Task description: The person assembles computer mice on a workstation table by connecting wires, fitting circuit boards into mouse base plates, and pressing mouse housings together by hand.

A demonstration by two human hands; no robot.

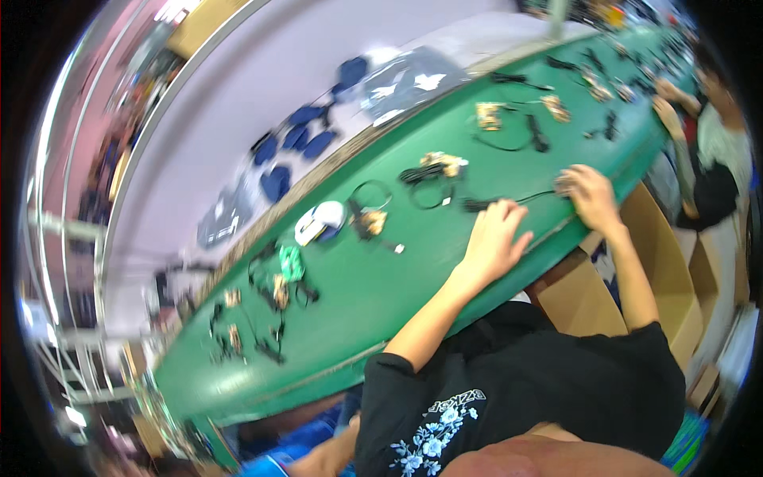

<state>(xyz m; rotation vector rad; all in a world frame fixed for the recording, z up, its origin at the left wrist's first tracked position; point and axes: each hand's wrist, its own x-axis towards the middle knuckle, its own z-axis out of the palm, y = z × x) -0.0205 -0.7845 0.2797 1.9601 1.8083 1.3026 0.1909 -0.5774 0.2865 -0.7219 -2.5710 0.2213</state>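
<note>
A bundled black cable point(479, 204) lies on the green table, and its thin lead runs right toward my right hand. My left hand point(494, 237) rests beside the bundle, fingertips at its right end, thumb held apart. My right hand point(588, 195) is closed around a small part at the end of the lead; the fingers mostly hide it. Beyond my hands lies another coiled black cable point(421, 172) next to a tan packet point(447, 163).
More cables and small tan packets point(488, 117) lie spread along the green table point(358, 310). A white round item point(320, 222) and a green packet point(292, 263) sit left. Dark blue pouches point(276, 183) lie beyond the ledge. Cardboard boxes point(584, 298) stand below; a co-worker point(719, 151) is right.
</note>
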